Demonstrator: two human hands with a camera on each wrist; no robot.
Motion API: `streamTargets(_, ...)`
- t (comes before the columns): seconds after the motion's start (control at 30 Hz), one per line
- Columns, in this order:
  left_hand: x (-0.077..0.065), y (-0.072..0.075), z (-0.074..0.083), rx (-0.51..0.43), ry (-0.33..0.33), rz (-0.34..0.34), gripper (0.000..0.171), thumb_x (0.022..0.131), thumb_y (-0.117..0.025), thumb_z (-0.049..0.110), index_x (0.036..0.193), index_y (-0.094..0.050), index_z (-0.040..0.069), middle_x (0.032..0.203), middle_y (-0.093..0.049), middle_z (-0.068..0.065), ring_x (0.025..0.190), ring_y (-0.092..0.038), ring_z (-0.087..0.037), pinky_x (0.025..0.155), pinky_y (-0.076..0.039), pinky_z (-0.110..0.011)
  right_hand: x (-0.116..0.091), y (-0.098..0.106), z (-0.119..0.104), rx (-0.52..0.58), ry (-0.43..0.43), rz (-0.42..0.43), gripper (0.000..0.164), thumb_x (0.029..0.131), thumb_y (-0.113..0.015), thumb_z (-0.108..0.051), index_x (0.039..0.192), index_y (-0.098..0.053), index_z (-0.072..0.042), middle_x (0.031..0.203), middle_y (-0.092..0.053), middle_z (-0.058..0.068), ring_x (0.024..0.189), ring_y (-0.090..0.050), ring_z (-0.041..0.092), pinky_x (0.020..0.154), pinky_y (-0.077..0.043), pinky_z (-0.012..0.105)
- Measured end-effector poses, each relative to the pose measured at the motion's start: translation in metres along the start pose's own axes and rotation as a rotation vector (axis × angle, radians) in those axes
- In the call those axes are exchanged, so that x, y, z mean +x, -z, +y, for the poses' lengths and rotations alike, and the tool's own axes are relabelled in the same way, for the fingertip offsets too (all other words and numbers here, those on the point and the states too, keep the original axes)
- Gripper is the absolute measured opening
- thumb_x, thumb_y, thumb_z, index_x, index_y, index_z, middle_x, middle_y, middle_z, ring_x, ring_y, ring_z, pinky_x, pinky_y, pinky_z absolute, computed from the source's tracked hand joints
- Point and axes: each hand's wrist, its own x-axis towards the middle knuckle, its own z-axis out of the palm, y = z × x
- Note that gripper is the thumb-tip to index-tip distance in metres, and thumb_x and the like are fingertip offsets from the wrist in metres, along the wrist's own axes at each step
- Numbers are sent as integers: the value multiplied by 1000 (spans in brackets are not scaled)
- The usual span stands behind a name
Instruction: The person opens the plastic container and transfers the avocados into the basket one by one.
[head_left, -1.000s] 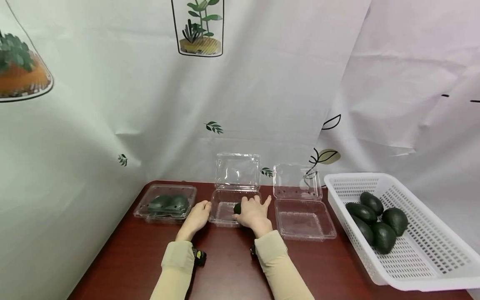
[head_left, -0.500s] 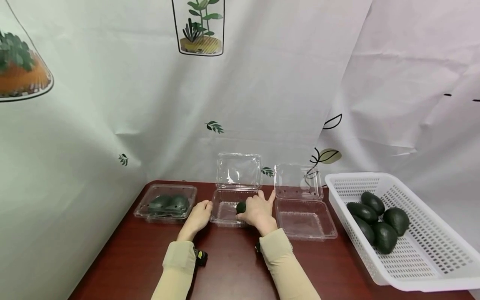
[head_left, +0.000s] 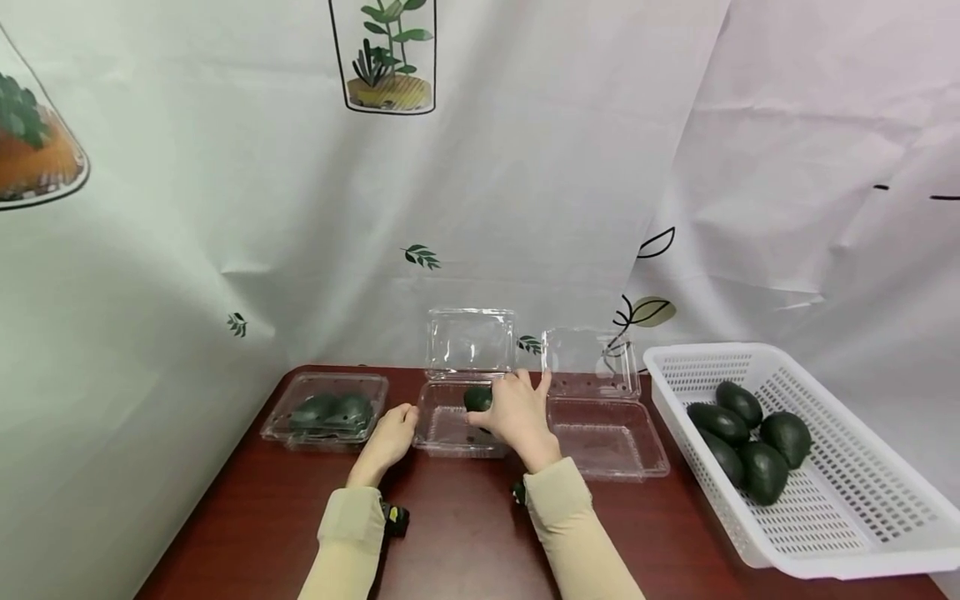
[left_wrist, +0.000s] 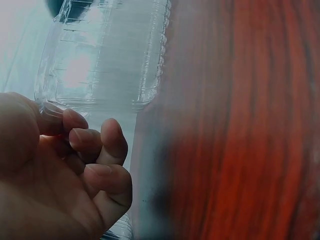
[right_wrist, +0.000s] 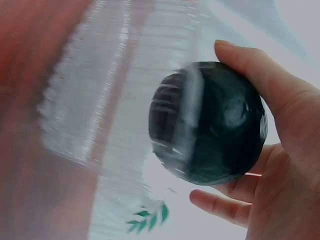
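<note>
My right hand [head_left: 519, 410] grips a dark green avocado [head_left: 477, 399] over the middle clear plastic clamshell box [head_left: 450, 437], whose lid stands up at the back. In the right wrist view the avocado [right_wrist: 220, 125] sits between thumb and fingers, partly behind the box's clear wall [right_wrist: 80, 110]. At the box's left edge, my left hand [head_left: 392, 433] has its fingers curled. Seen from the left wrist, that hand [left_wrist: 65, 165] pinches a corner of the clear box [left_wrist: 115, 75] between thumb and index finger, the other fingers bent loosely below.
A closed clamshell [head_left: 300, 425] with avocados inside lies at the left. To the right stands another clamshell [head_left: 607, 442], lid raised. A white perforated basket [head_left: 847, 508] holding several avocados [head_left: 763, 472] occupies the right side. A patterned cloth [head_left: 525, 167] hangs behind the table.
The right hand has drawn slightly up and to the right, lifting the avocado so more of it shows. The left hand stays at the box's edge. The head view has shifted slightly.
</note>
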Motion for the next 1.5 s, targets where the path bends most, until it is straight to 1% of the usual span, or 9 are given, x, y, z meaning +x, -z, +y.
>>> streamTargets(0.2,0,0,2,-8,-9,-1,34,105,-39,17,73,-42,8,63,-40,-5,54,-34,-18,57,-31,-32,-1,23,7,67,2,106,67,67,-79,-63,104,-68,-8,105,-67,7,117,-49,30,107,-7,67)
streamTargets(0.3,2,-1,3,-3,-11,-1,34,105,-40,18,73,-43,8,63,-40,-5,55,-34,-18,57,-31,-32,-2,31,15,102,-24,153,67,68,-78,-64,107,-66,-10,108,-65,6,113,-50,29,105,-19,61)
streamTargets(0.47,3,-2,3,3,-10,-13,34,106,-40,18,73,-44,8,64,-41,-5,55,-36,-19,58,-32,-32,-4,41,30,142,-73,209,68,68,-78,-63,111,-66,-11,107,-64,7,104,-50,28,84,-36,50)
streamTargets(0.6,3,0,2,1,-15,3,35,105,-40,19,72,-43,8,63,-42,-6,55,-37,-20,57,-32,-32,-5,52,44,121,-75,218,70,70,-77,-63,111,-65,-8,105,-64,8,100,-50,28,81,-37,48)
streamTargets(0.73,3,1,0,4,-14,9,35,105,-40,19,71,-43,9,62,-43,-5,54,-37,-19,56,-32,-32,-6,70,62,106,-93,218,74,72,-75,-65,115,-63,-7,109,-63,11,104,-49,29,85,-36,49)
streamTargets(0.9,2,1,-3,-11,7,-10,35,105,-39,19,72,-43,8,63,-43,-6,54,-37,-20,56,-32,-32,-12,98,95,122,-144,253,75,73,-77,-59,121,-60,-4,113,-61,15,106,-48,34,86,-35,53)
streamTargets(1.13,5,1,-2,-17,-2,-15,35,106,-39,19,73,-43,8,64,-42,-6,55,-37,-20,57,-32,-32,-22,134,146,63,-184,312,71,74,-78,-57,115,-61,-1,104,-60,21,98,-49,40,78,-37,56)
streamTargets(1.33,4,2,-2,-16,7,-25,34,106,-38,19,75,-45,7,65,-44,-6,57,-40,-20,58,-33,-33,-32,160,180,48,-221,287,71,75,-78,-55,116,-59,0,105,-59,24,99,-45,43,78,-33,59)
streamTargets(1.5,4,3,-4,-21,10,-25,34,106,-38,19,74,-44,7,65,-43,-7,56,-39,-21,57,-32,-33,-38,174,204,-6,-261,225,78,75,-75,-62,116,-55,2,104,-55,24,99,-43,45,77,-29,62)
